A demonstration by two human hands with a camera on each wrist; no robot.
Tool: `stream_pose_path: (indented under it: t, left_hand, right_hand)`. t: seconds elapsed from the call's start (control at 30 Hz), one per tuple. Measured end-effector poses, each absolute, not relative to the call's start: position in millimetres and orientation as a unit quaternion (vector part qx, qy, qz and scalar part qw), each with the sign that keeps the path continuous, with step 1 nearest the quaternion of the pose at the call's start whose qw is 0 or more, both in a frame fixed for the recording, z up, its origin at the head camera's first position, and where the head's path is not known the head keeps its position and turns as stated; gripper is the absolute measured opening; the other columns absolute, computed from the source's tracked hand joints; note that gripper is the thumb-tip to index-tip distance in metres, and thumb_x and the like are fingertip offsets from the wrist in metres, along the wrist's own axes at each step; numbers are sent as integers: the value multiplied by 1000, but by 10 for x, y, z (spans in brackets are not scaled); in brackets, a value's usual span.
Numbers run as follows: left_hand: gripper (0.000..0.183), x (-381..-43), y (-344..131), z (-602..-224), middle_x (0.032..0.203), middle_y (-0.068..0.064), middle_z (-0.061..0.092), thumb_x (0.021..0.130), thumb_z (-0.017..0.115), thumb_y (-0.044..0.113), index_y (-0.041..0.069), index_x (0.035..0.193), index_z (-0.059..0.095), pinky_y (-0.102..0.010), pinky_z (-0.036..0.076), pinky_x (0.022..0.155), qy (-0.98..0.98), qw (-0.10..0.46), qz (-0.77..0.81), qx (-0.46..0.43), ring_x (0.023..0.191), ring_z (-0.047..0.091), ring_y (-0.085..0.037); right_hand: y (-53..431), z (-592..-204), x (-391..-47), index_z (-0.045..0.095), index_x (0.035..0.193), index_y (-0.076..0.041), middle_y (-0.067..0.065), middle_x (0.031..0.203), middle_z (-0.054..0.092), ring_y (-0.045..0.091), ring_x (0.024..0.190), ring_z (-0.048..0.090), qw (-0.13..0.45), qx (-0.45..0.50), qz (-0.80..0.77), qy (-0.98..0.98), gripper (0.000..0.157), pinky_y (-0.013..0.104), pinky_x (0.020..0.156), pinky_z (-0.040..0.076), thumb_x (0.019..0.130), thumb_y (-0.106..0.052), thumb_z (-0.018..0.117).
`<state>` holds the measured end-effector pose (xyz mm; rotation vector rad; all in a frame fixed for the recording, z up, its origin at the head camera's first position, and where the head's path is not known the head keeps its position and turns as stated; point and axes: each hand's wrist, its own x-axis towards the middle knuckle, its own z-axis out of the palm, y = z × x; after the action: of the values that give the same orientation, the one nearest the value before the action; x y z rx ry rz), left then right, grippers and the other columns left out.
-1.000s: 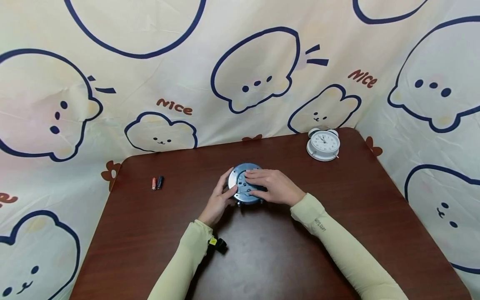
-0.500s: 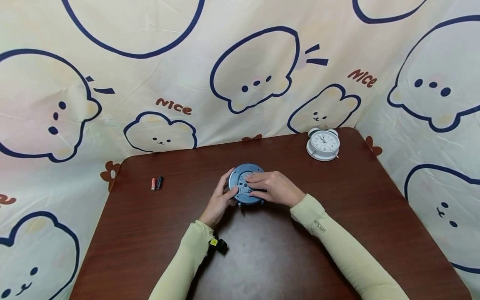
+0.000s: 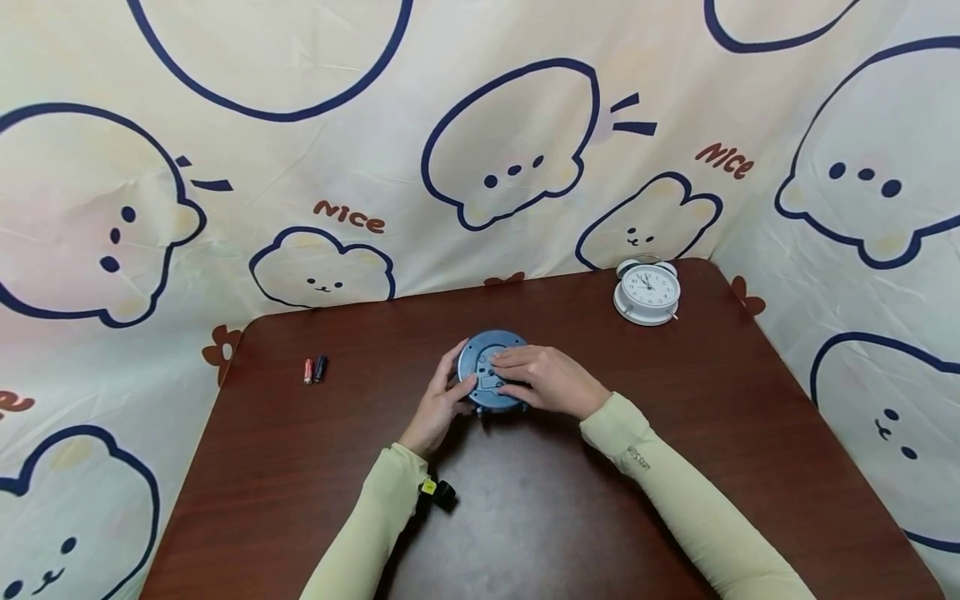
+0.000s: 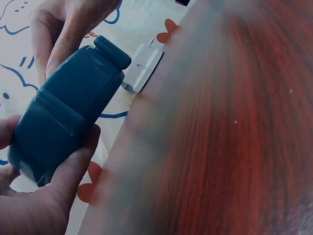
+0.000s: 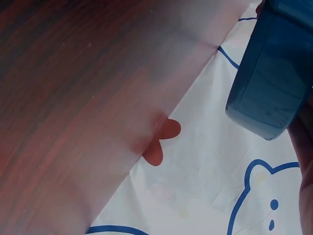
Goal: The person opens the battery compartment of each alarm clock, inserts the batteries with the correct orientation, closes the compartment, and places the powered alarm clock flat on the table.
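A round blue clock (image 3: 472, 357) is tilted up over the middle of the table, its back panel facing me. My left hand (image 3: 435, 410) grips its left side, thumb on the back near the lower left. My right hand (image 3: 557, 384) has bent fingers and thumb on the right part of the back, as if pinching something small there; the fingers hide that spot. In the left wrist view the clock's blue side (image 4: 58, 105) shows between the left thumb and fingers. Part of the blue casing (image 5: 266, 78) fills the upper right of the right wrist view.
A red battery (image 3: 308, 372) and a black battery (image 3: 321, 369) stand out at the table's left. At the back right corner is a white twin-bell alarm clock (image 3: 649, 288). A patterned cloth (image 3: 480, 250) lines the back and sides of the brown table (image 3: 495, 517).
The right fingers have drawn slightly inward and down on the clock's back, and the clock's tilt has shifted a little. The left hand keeps its grip.
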<state>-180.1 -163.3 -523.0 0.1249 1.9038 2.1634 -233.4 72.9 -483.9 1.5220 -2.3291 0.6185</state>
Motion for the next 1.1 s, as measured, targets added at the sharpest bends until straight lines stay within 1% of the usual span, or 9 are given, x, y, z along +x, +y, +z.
stream_pose_path:
  t: [0.2,0.37,0.67,0.87,1.03,1.1]
  left_hand:
    - [61,-1799,-1611,-5225,158,-9,35,110,53,22,33,163,26,-36,54,77,651,126,747,45,109,60,-20]
    - [59,-1794,-1601,-5228,157,-7,36,110,53,22,36,162,29,-34,56,76,652,127,746,46,111,59,-21]
    - [58,-1774,-1588,-5207,158,-7,36,109,53,22,39,160,30,-36,56,78,653,127,745,48,111,60,-22]
    - [61,-1770,-1599,-5202,157,-9,35,110,53,21,35,163,26,-37,57,81,650,129,748,45,112,61,-21]
    - [62,-1765,-1599,-5216,156,-11,34,110,53,23,34,163,24,-37,57,82,649,135,747,48,112,60,-20]
    - [61,-1765,-1603,-5215,155,-11,35,110,53,23,36,163,26,-37,56,82,647,134,749,48,112,60,-20]
  right_hand:
    - [730,-4816,-2330,76,123,-5,8,124,75,20,121,70,142,524,213,-813,39,37,102,56,91,-25,82]
    - [732,-4789,-2322,77,122,-7,7,121,76,19,120,70,135,522,210,-815,37,36,101,57,90,-25,83]
    - [736,-4750,-2298,76,124,-7,7,123,75,19,121,70,129,521,188,-822,38,35,100,57,92,-25,81]
    - [712,-4733,-2282,74,127,-7,7,126,74,19,122,69,132,521,165,-827,38,35,100,57,94,-26,79]
    - [711,-4730,-2265,75,126,-6,9,127,74,20,121,70,138,522,154,-828,39,35,98,58,93,-26,80]
    - [704,-4725,-2266,75,127,-7,8,127,74,19,121,70,140,521,148,-829,39,35,98,58,93,-26,80]
